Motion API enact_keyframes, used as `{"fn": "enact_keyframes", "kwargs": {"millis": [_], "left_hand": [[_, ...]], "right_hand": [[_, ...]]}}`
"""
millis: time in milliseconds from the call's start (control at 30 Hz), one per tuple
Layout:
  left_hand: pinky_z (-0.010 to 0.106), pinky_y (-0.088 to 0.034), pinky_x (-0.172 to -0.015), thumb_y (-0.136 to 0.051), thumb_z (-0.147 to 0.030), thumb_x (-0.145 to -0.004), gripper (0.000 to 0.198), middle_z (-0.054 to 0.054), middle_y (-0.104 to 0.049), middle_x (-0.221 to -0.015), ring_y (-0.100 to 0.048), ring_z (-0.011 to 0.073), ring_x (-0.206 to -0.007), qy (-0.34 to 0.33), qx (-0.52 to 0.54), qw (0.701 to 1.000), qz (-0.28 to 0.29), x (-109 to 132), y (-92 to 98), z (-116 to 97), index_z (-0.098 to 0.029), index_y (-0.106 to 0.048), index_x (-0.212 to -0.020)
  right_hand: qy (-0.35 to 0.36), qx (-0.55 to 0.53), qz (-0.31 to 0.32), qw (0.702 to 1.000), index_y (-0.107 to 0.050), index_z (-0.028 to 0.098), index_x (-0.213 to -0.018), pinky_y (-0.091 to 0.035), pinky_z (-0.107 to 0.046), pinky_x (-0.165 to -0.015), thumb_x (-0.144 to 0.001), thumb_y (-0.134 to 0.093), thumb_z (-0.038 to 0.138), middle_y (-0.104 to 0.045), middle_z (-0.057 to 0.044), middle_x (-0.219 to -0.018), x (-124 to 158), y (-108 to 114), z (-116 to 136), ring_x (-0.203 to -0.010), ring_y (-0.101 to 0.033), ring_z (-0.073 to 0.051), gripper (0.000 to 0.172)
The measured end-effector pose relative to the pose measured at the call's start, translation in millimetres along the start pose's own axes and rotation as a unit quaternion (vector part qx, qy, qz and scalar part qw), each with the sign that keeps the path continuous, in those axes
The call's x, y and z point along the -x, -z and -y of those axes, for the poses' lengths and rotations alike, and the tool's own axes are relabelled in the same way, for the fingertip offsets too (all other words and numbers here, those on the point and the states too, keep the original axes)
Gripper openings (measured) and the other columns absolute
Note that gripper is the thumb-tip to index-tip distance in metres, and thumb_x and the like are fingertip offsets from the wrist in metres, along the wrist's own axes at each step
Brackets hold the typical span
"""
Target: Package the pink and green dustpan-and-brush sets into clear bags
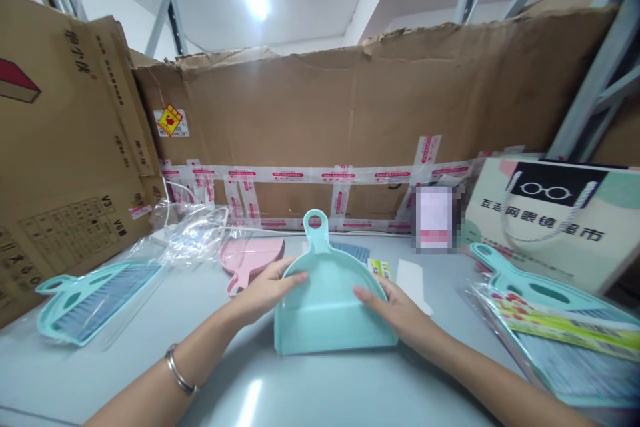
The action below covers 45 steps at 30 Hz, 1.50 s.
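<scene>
A mint-green dustpan (333,307) is held up in the centre, its looped handle pointing up and away. My left hand (270,290) grips its left edge, with the thumb on the inner face. On the right edge, my right hand (395,307) holds it the same way, fingers hidden behind the pan. A small pink dustpan (253,255) lies just beyond my left hand. Behind the mint dustpan, blue bristles (353,251) and a yellow-green label (381,269) show in part, near a white paper piece (411,283).
On the grey table (225,380), a bagged dustpan and brush set (100,300) lies left, another set (560,320) right. Crumpled clear plastic (195,233) sits at the back left. A large cardboard box (300,113) stands behind; a printed bag (550,220) leans at the right.
</scene>
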<state>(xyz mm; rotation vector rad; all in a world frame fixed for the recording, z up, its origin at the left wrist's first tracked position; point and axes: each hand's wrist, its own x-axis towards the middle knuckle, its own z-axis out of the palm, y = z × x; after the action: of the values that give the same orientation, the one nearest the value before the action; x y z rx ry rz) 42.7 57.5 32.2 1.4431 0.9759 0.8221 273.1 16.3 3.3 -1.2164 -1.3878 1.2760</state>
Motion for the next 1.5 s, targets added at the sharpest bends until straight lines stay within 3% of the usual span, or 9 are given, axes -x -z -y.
{"fn": "enact_keyframes", "kwargs": {"millis": [133, 267, 367, 533, 667, 833, 1067, 1233, 1500], "left_hand": [[0.027, -0.048, -0.068, -0.069, -0.036, -0.066, 0.030, 0.004, -0.070, -0.089, -0.064, 0.0199, -0.078, -0.028, 0.072, 0.989, -0.129, -4.8, 5.1, -1.3, -0.018, -0.067, -0.090], [0.026, -0.049, -0.060, -0.071, -0.028, -0.062, 0.029, 0.005, -0.070, -0.082, -0.063, 0.0175, -0.067, -0.034, 0.178, 0.948, -0.261, -8.6, 14.4, -7.3, -0.016, -0.064, -0.088], [0.026, -0.049, -0.059, -0.071, -0.025, -0.062, 0.030, 0.004, -0.069, -0.079, -0.062, 0.0155, -0.062, -0.034, 0.201, 0.937, -0.284, -7.9, 14.7, -10.4, -0.015, -0.063, -0.089], [0.024, -0.049, -0.059, -0.070, -0.025, -0.061, 0.029, 0.003, -0.068, -0.078, -0.062, 0.0152, -0.063, -0.056, 0.205, 0.932, -0.294, -6.9, 10.9, -10.5, -0.016, -0.063, -0.088], [0.024, -0.049, -0.064, -0.066, -0.030, -0.065, 0.034, 0.002, -0.068, -0.087, -0.063, 0.0167, -0.075, -0.115, 0.197, 0.912, -0.341, -7.3, 11.3, -9.5, -0.018, -0.060, -0.096], [0.024, -0.048, -0.064, -0.061, -0.038, -0.071, 0.036, 0.003, -0.066, -0.094, -0.061, 0.0170, -0.081, -0.168, 0.137, 0.916, -0.337, -6.8, 12.7, -8.4, -0.019, -0.058, -0.102], [0.031, -0.049, -0.077, -0.063, -0.046, -0.071, 0.044, 0.008, -0.066, -0.106, -0.062, 0.0227, -0.092, -0.073, 0.153, 0.959, -0.226, -1.9, -7.0, -5.2, -0.017, -0.062, -0.104], [0.037, -0.041, -0.095, -0.055, -0.050, -0.078, 0.044, 0.005, -0.058, -0.123, -0.053, 0.0245, -0.112, -0.079, 0.078, 0.990, -0.083, 6.8, -26.0, -3.1, -0.024, -0.060, -0.113], [0.038, -0.033, -0.103, -0.051, -0.045, -0.082, 0.041, 0.003, -0.055, -0.127, -0.047, 0.0230, -0.120, -0.111, -0.015, 0.993, -0.025, 9.7, -29.7, -1.4, -0.024, -0.058, -0.117]], "right_hand": [[0.130, 0.158, -0.077, 0.976, -0.054, 0.020, -0.115, -0.043, -0.044, -0.090, -0.084, -0.036, 0.055, -0.061, -0.011, -0.112, -16.5, 12.4, -5.4, -0.103, -0.057, -0.026, 0.051], [0.268, 0.413, -0.001, 0.871, -0.045, 0.023, -0.129, -0.027, -0.052, -0.103, -0.085, -0.043, 0.033, -0.045, -0.010, -0.135, -30.4, 16.1, -17.4, -0.129, -0.033, -0.028, 0.046], [0.298, 0.527, 0.067, 0.793, -0.047, 0.029, -0.129, -0.026, -0.056, -0.102, -0.084, -0.041, 0.017, -0.042, -0.006, -0.139, -33.0, 8.8, -25.7, -0.132, -0.029, -0.028, 0.047], [0.392, 0.541, 0.004, 0.745, -0.062, 0.023, -0.108, -0.036, -0.048, -0.099, -0.082, -0.040, 0.007, -0.061, -0.007, -0.119, -35.6, 6.2, -31.6, -0.119, -0.048, -0.023, 0.038], [0.443, 0.420, -0.100, 0.786, -0.062, 0.024, -0.102, -0.044, -0.042, -0.091, -0.084, -0.038, 0.012, -0.068, -0.006, -0.102, -29.0, 20.0, -15.5, -0.099, -0.061, -0.020, 0.033], [0.374, 0.197, -0.284, 0.860, -0.052, 0.025, -0.108, -0.047, -0.039, -0.081, -0.085, -0.047, 0.033, -0.066, -0.008, -0.093, 2.8, 29.2, 34.5, -0.089, -0.062, -0.023, 0.025], [0.251, 0.089, -0.077, 0.961, -0.047, 0.024, -0.114, -0.047, -0.029, -0.061, -0.082, -0.048, 0.036, -0.064, -0.004, -0.087, 10.6, -8.2, 78.0, -0.070, -0.058, -0.016, 0.035], [0.254, 0.127, -0.090, 0.955, -0.056, 0.019, -0.104, -0.044, -0.031, -0.074, -0.079, -0.051, 0.031, -0.060, -0.002, -0.081, -19.5, -31.9, 72.9, -0.077, -0.055, -0.016, 0.028], [0.278, 0.221, -0.183, 0.917, -0.061, 0.020, -0.098, -0.043, -0.033, -0.076, -0.075, -0.054, 0.034, -0.052, -0.004, -0.088, -33.9, -26.4, 63.1, -0.080, -0.051, -0.017, 0.027]]}}
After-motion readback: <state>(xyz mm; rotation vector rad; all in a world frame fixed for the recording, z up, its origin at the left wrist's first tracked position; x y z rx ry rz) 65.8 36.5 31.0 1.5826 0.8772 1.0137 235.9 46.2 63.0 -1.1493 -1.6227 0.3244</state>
